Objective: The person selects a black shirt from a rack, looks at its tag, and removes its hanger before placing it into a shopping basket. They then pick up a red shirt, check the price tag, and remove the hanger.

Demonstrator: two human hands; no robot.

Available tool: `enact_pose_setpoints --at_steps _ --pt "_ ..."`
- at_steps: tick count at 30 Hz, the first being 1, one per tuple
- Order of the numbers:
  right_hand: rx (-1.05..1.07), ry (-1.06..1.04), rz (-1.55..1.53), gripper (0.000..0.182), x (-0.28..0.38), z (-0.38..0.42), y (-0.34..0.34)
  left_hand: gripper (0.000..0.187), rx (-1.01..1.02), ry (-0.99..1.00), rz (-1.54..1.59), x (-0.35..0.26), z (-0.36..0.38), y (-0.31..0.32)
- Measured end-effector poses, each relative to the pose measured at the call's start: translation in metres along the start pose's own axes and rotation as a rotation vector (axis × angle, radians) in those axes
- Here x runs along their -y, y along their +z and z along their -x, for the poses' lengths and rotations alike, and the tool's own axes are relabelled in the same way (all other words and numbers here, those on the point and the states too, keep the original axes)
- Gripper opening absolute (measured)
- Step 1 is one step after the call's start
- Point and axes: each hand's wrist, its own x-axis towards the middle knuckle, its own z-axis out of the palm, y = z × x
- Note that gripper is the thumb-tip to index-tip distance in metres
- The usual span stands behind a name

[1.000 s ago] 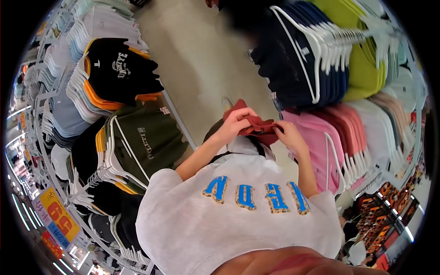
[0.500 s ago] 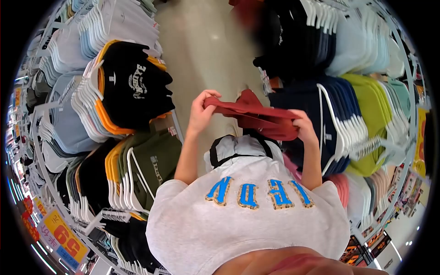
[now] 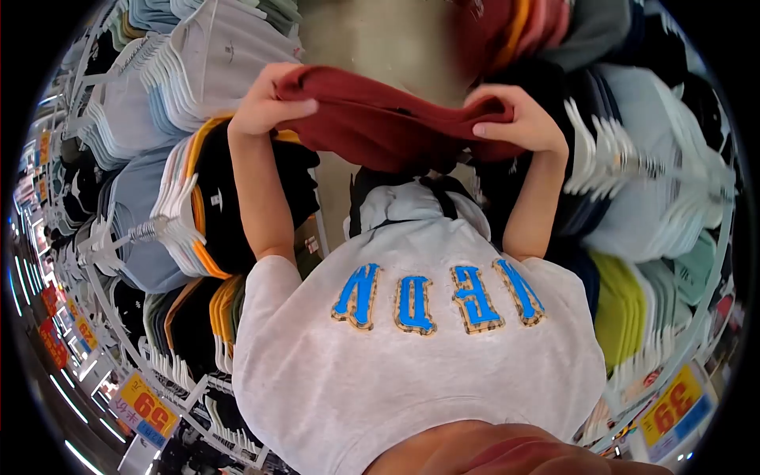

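Observation:
A dark red garment (image 3: 372, 119) is stretched between my two hands, in front of my chest and sagging a little in the middle. My left hand (image 3: 273, 99) grips its left end, with the thumb lying over the cloth. At the other end, my right hand (image 3: 522, 115) holds a bunched fold with the thumb on top. The garment is folded over itself, so I cannot make out its exact kind. Below it is my white T-shirt (image 3: 419, 372) with blue letters, and a light hood-like cloth bundle (image 3: 419, 204) with black straps.
Racks of hanging shirts line both sides: black shirts (image 3: 253, 174) on the left, light blue shirts (image 3: 641, 182) and yellow-green shirts (image 3: 613, 305) on the right. Red and orange garments (image 3: 522, 32) hang ahead. Price signs (image 3: 146, 408) are on the rack frames. The pale floor (image 3: 380, 43) runs between.
Both hands have moved up and outward in view, spreading the dark red garment wider and flatter. My view has shifted, so the racks appear lower, and red and orange garments show at the top right.

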Motion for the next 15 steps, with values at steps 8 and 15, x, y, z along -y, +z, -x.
enact_pose_setpoints --at_steps 8,15 --pt "-0.577 0.144 -0.519 0.04 0.005 -0.131 -0.147 0.038 -0.437 0.053 0.359 0.009 -0.153 -0.129" --pt "-0.739 -0.051 -0.839 0.022 0.087 -0.295 -0.238 0.026 -0.515 0.207 0.656 -0.061 -0.324 -0.198"
